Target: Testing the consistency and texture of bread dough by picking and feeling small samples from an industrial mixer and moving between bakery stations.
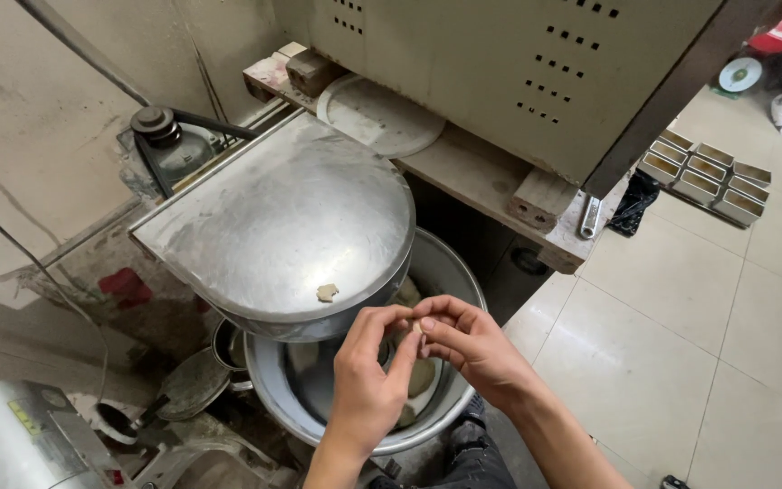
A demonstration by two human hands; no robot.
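Left hand [366, 385] and right hand [472, 344] pinched on one dough bit [416, 326] over steel bowl [450, 272] | lid [282, 217] at 10 o'clock | tiled floor [681, 344] at 3 o'clock, baking tins [706, 169] laid there.

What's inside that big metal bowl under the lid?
Pale dough lumps lie in the bowl. The lid and both hands hide the rest.

The metal lid [291, 217] hides the back half of the mixing bowl [450, 263], and both hands cover much of the dough [420, 373] inside. What the fingertips [412, 319] pinch is too small to tell. The grey machine [2, 439] is cut off at the lower left edge.
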